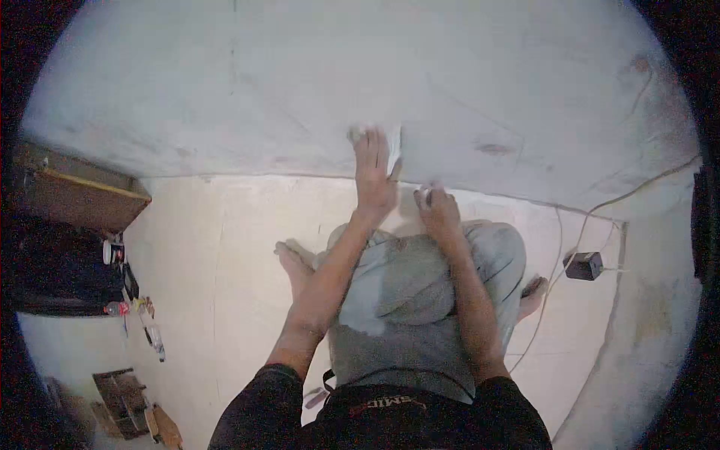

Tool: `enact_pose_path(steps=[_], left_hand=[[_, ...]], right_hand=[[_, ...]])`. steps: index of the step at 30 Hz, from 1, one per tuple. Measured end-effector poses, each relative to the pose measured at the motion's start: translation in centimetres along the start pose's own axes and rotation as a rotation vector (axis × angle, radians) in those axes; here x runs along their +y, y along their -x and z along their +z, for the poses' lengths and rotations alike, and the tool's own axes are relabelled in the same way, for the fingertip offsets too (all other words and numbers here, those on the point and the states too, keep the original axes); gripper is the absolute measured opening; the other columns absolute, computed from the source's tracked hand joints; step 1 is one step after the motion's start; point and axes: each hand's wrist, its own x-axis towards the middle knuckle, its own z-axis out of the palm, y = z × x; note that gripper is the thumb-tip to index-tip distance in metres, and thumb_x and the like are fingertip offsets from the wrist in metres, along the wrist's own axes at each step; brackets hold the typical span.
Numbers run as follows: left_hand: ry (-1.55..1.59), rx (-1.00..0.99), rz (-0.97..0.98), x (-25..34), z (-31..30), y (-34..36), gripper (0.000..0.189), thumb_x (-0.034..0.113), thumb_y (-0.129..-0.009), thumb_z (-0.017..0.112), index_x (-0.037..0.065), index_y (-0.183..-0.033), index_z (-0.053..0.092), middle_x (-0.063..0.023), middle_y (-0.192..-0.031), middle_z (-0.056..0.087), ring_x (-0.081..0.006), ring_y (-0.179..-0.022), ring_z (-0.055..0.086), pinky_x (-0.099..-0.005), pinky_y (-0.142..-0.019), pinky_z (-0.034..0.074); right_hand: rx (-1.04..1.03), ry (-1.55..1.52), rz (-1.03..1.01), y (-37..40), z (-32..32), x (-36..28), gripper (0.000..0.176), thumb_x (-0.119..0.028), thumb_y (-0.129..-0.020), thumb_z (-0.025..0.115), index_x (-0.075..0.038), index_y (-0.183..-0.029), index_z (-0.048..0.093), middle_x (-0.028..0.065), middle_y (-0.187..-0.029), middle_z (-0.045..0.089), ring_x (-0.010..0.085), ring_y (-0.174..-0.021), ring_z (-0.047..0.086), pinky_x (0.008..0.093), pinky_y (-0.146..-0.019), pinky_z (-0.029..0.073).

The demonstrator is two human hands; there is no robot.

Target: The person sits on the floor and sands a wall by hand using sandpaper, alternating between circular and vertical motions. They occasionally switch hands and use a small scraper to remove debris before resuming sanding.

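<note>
My left hand [373, 169] lies against the grey wall [300, 90], fingers stretched upward and flat, slightly blurred. A narrow white strip [395, 141] shows on the wall along the right side of these fingers, and a pale patch shows at the fingertips. Lower and to the right, close to the foot of the wall, my right hand [441, 214] has its fingers curled. A small whitish thing [425, 196] shows at those fingers; I cannot tell what it is. Below both hands are my crossed legs in grey trousers [412, 277].
A black box-shaped adapter [583, 266] sits on the pale floor [240, 255] at right, with a cable [574, 251] running up the wall. At left are a wooden cabinet [90, 195], a bottle [116, 308] and scattered small items. Wooden pieces [124, 405] lie lower left.
</note>
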Motion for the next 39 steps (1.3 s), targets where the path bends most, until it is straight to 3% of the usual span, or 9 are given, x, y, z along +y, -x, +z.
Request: enact_pose_path(steps=[9, 12, 15, 20, 24, 26, 32, 35, 39], left_hand=[[-0.032, 0.261, 0.333, 4.3, -8.9, -15.7, 0.063, 0.011, -0.088, 0.047, 0.004, -0.146, 0.024, -0.0182, -0.154, 0.013, -0.0406, -0.142, 0.005, -0.0541, -0.113, 0.003], [-0.158, 0.402, 0.320, 7.3, -11.0, -19.1, 0.053, 0.007, -0.096, 0.041, 0.002, -0.145, 0.023, -0.0172, -0.153, 0.014, -0.0321, -0.143, 0.005, -0.0453, -0.116, 0.010], [-0.049, 0.339, 0.291, 4.0, -7.7, -14.1, 0.067, 0.016, -0.083, 0.060, -0.002, -0.141, 0.031, -0.0243, -0.150, 0.021, -0.0453, -0.138, 0.015, -0.0556, -0.112, 0.015], [0.002, -0.031, 0.065, -0.5, -0.5, 1.2, 0.061, 0.005, -0.087, 0.043, -0.004, -0.144, 0.022, -0.0258, -0.151, 0.015, -0.0430, -0.140, 0.009, -0.0567, -0.112, 0.009], [-0.001, -0.117, 0.006, 0.0, -2.2, -0.1, 0.060, 0.006, -0.088, 0.042, -0.004, -0.144, 0.023, -0.0253, -0.151, 0.014, -0.0447, -0.140, 0.007, -0.0572, -0.112, 0.008], [-0.062, 0.013, 0.187, 0.5, -3.4, -4.1, 0.062, 0.003, -0.087, 0.043, -0.003, -0.145, 0.022, -0.0252, -0.152, 0.012, -0.0426, -0.141, 0.004, -0.0561, -0.112, 0.007], [-0.040, 0.215, 0.219, 4.5, -6.4, -11.3, 0.068, 0.005, -0.082, 0.052, -0.006, -0.142, 0.025, -0.0251, -0.151, 0.015, -0.0453, -0.140, 0.008, -0.0566, -0.112, 0.009], [-0.009, 0.216, 0.184, 3.1, -4.3, -8.2, 0.067, 0.006, -0.083, 0.052, -0.007, -0.142, 0.024, -0.0262, -0.151, 0.014, -0.0457, -0.140, 0.007, -0.0564, -0.112, 0.008], [-0.056, 0.002, 0.043, 1.6, -2.4, -1.2, 0.062, 0.008, -0.088, 0.048, -0.008, -0.142, 0.022, -0.0284, -0.150, 0.014, -0.0465, -0.139, 0.008, -0.0552, -0.112, 0.009]], right_hand=[[-0.470, 0.174, -0.074, 0.7, -0.5, -0.1, 0.043, -0.039, -0.093, 0.050, -0.006, -0.119, 0.056, 0.0176, -0.110, 0.061, 0.0358, -0.111, 0.053, 0.0439, -0.103, 0.034], [-0.157, 0.193, -0.323, 1.3, 0.9, 1.4, 0.042, -0.039, -0.094, 0.047, -0.005, -0.116, 0.059, 0.0182, -0.117, 0.059, 0.0343, -0.116, 0.051, 0.0432, -0.108, 0.030], [-0.278, 0.046, -0.251, 0.5, 2.1, 3.3, 0.046, -0.041, -0.093, 0.046, -0.003, -0.116, 0.058, 0.0187, -0.121, 0.057, 0.0395, -0.113, 0.051, 0.0479, -0.106, 0.030], [-0.515, 0.070, -0.148, 0.8, 1.2, 2.7, 0.050, -0.044, -0.093, 0.044, -0.004, -0.121, 0.057, 0.0187, -0.127, 0.054, 0.0333, -0.121, 0.049, 0.0435, -0.106, 0.031], [-0.623, 0.144, -0.071, 0.8, 1.2, 2.4, 0.054, -0.045, -0.093, 0.043, -0.002, -0.123, 0.055, 0.0188, -0.129, 0.052, 0.0352, -0.120, 0.048, 0.0432, -0.105, 0.033], [0.038, 0.467, -0.609, 1.7, 3.7, 5.3, 0.055, -0.047, -0.091, 0.047, -0.003, -0.123, 0.055, 0.0209, -0.131, 0.049, 0.0362, -0.121, 0.046, 0.0418, -0.102, 0.036], [-0.708, 0.061, -0.032, 0.6, -3.3, -2.2, 0.055, -0.048, -0.087, 0.055, -0.003, -0.119, 0.058, 0.0214, -0.129, 0.051, 0.0409, -0.126, 0.041, 0.0492, -0.105, 0.031], [-0.286, 0.351, -0.467, 1.4, 1.2, 2.9, 0.056, -0.049, -0.086, 0.055, -0.003, -0.119, 0.058, 0.0193, -0.133, 0.049, 0.0376, -0.127, 0.041, 0.0477, -0.106, 0.031], [-0.317, 0.222, -0.354, 2.0, 2.8, 5.1, 0.055, -0.049, -0.085, 0.055, -0.002, -0.113, 0.060, 0.0178, -0.128, 0.053, 0.0343, -0.119, 0.048, 0.0456, -0.102, 0.036]])
